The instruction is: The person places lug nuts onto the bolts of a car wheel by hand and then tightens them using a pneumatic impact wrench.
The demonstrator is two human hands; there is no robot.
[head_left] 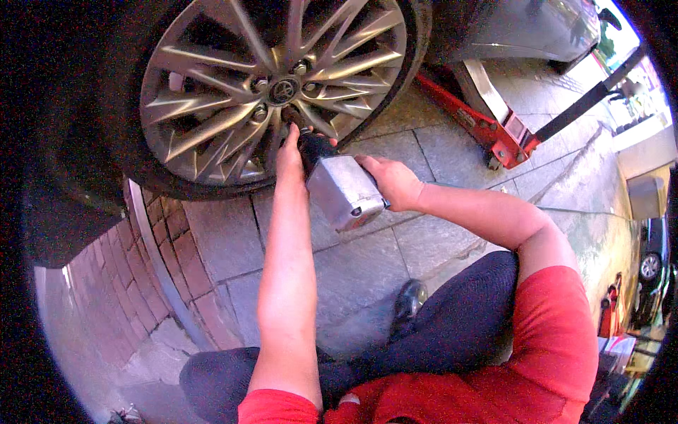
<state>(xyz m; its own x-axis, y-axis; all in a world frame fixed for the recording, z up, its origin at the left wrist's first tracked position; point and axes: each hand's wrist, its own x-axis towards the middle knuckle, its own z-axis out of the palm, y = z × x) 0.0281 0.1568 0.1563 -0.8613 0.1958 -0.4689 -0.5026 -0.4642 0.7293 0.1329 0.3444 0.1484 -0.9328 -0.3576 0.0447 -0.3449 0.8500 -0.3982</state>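
An impact wrench with a silver metal body (341, 188) and a dark front is between my hands, pointed at a car's alloy wheel (212, 135). My left hand (293, 148) is wrapped around the black nose of the wrench, near the wheel. Gripping the tool's rear from the right side, my right hand (393, 183) hides the handle and trigger. The socket (291, 114) reaches into a lug recess just below the Toyota centre cap (284, 91). Lug nuts (259, 113) show in other recesses around the cap. Whether the socket sits on a nut is hidden.
A red floor jack (476, 122) stands right of the wheel, under the car, its dark handle (577, 108) slanting up and right. Stone paving (365, 265) lies below me, brick paving (175, 249) to the left. Another red jack (610, 307) and a car (650, 265) are far right.
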